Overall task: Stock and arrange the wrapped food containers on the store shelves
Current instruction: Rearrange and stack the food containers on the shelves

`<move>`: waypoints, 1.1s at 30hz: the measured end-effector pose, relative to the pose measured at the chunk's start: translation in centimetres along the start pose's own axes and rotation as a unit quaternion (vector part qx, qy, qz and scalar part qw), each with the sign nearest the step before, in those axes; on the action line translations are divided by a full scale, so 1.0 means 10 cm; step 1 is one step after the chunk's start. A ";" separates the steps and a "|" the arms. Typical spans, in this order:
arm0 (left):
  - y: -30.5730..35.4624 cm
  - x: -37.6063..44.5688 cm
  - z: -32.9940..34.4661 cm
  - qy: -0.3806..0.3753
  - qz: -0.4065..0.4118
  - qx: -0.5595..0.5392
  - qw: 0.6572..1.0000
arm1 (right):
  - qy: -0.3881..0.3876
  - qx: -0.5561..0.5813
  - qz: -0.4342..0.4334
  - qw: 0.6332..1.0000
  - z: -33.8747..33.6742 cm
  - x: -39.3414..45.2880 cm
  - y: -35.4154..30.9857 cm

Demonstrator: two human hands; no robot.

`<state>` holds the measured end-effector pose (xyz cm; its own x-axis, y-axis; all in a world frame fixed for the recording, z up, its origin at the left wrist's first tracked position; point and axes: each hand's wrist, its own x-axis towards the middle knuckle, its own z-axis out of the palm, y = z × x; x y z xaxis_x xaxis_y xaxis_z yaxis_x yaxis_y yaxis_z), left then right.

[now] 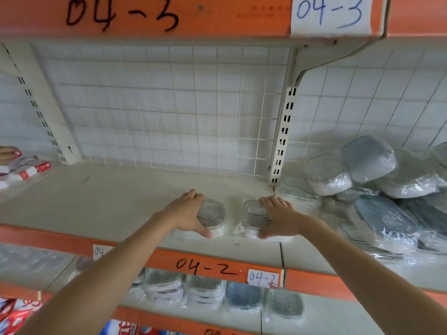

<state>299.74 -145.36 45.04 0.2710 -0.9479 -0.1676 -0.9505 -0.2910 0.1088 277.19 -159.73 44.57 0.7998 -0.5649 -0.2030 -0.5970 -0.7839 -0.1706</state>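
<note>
Hands on two wrapped containers: left hand [187, 215] gripping one [212, 217], right hand [278, 218] flat, half-hiding the other [254, 213].

A cream metal shelf [101, 201] is stretching across the view, fronted by an orange edge strip [217, 264] bearing the handwritten mark "04-2". Behind it a white wire grid [169, 105] is standing against a pale tiled wall [362, 105]. Slotted uprights [281, 141] are carrying the upper orange strip [145, 15], marked "04-3". Soft, even light is falling throughout.
</note>
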 end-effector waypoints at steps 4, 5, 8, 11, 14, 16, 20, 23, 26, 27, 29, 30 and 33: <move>0.09 -0.04 0.07 0.021 -0.034 -0.013 0.999 | 0.061 0.015 -0.007 0.998 0.11 -0.02 0.01; 0.14 -0.05 0.09 0.029 -0.047 -0.014 0.998 | 0.071 0.018 -0.010 0.997 0.14 -0.02 0.01; 0.28 -0.07 0.15 0.062 -0.101 -0.039 0.992 | 0.109 0.028 -0.015 0.994 0.19 -0.02 0.04; 0.47 -0.14 0.25 0.125 -0.162 -0.063 0.977 | 0.172 0.009 -0.031 0.985 0.24 -0.04 0.07; 0.70 -0.25 0.37 0.220 -0.210 -0.043 0.952 | 0.250 -0.017 -0.055 0.966 0.36 -0.13 0.05; 0.87 -0.35 0.41 0.285 -0.208 0.001 0.936 | 0.313 -0.031 -0.084 0.946 0.39 -0.23 0.02; 1.05 -0.66 0.45 0.347 -0.191 0.053 0.917 | 0.390 -0.023 -0.140 0.910 0.38 -0.56 -0.04; 1.12 -0.87 0.36 0.389 -0.167 0.090 0.902 | 0.426 -0.024 -0.163 0.890 0.31 -0.82 -0.04; 1.24 -1.06 0.30 0.406 -0.131 0.103 0.898 | 0.445 -0.041 -0.159 0.880 0.26 -1.11 -0.04; 1.28 -1.14 0.32 0.409 -0.122 0.096 0.899 | 0.446 -0.048 -0.156 0.880 0.27 -1.23 -0.05; 1.36 -1.34 0.43 0.403 -0.111 0.072 0.906 | 0.437 -0.057 -0.151 0.885 0.36 -1.49 -0.10; 1.40 -1.46 0.53 0.392 -0.107 0.063 0.912 | 0.426 -0.062 -0.147 0.891 0.45 -1.65 -0.13; 1.56 -1.80 0.91 0.356 -0.092 0.049 0.929 | 0.379 -0.094 -0.139 0.910 0.78 -2.10 -0.15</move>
<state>278.61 -131.69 40.79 0.4289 -0.7395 0.5188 -0.8779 -0.4765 0.0465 260.78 -144.66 41.63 0.7742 -0.2981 0.5584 -0.4015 -0.9133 0.0691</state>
